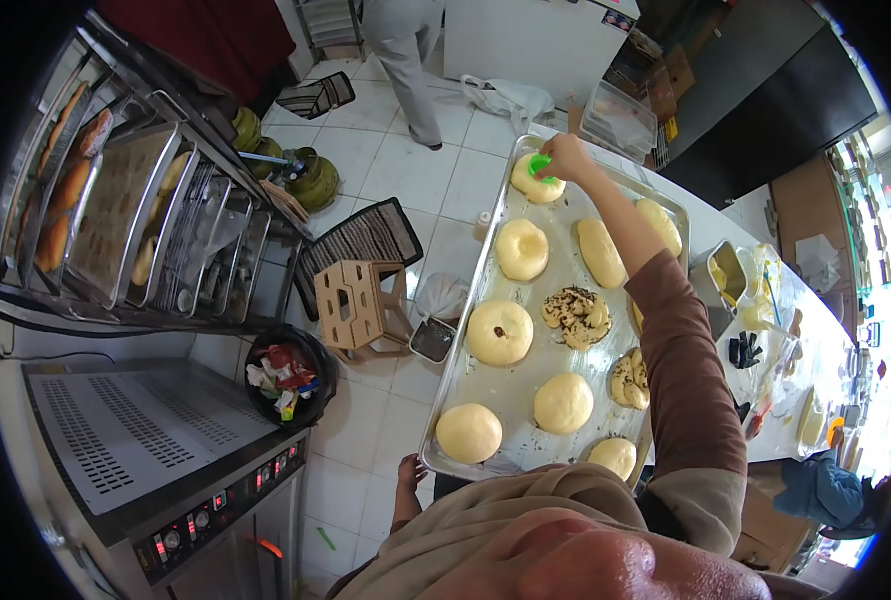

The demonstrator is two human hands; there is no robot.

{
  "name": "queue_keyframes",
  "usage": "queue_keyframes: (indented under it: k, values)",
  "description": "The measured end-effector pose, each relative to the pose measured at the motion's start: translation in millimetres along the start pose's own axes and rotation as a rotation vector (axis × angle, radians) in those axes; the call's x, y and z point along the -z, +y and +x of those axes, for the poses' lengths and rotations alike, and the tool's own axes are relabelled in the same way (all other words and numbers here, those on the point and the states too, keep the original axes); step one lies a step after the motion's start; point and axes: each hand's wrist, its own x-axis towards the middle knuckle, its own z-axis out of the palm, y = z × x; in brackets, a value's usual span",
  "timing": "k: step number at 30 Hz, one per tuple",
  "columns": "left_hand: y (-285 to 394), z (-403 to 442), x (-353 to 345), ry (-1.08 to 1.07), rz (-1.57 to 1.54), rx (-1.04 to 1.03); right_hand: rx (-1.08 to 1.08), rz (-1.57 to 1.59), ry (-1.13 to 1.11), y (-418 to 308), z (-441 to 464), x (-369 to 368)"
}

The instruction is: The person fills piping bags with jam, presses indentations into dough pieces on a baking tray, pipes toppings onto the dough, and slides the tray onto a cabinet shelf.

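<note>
My right hand [567, 158] reaches to the far end of a metal baking tray [510, 400], its fingers closed on a small bright green object [540, 167], perhaps a cutter or cap. The green object rests on a ring-dented dough piece [537, 187]. Nearer lie a dough round with a sunken centre [521, 250], one with a dark filling spot [499, 333], plain rounds [563, 404] and a long oval piece [601, 253]. A twisted dough piece [576, 318] has dark sprinkles. At the tray's near left corner, my left hand [411, 473] has curled fingers on the edge.
A white worktable [755, 400] runs along the right, with a metal container [720, 285] on it. Left are a tray rack [125, 215], an oven [155, 430], a bin [290, 375] and a stool [362, 305]. Another person's legs [405, 65] show at the back.
</note>
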Motion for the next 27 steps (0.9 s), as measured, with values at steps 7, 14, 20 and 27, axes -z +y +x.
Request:
queue_keyframes:
  k: [7, 14, 20, 27]
  values:
    - [-12.6, 24.7, 11.0, 0.013, 0.063, 0.027, -0.156, -0.005, -0.023, 2.8, -6.4, -0.5]
    - [-11.6, 22.9, 5.4, 0.032, 0.138, 0.028, 0.099, 0.004, 0.027, 19.1, 5.3, -14.9]
    - [-7.3, 12.3, 14.9, -0.043, 0.132, -0.015, -0.308, 0.106, 0.254, -5.4, -31.9, 17.9]
    - [-20.8, -3.9, 2.3, -0.088, 0.151, -0.090, -0.191, 0.082, 0.346, 64.8, -140.7, 194.3]
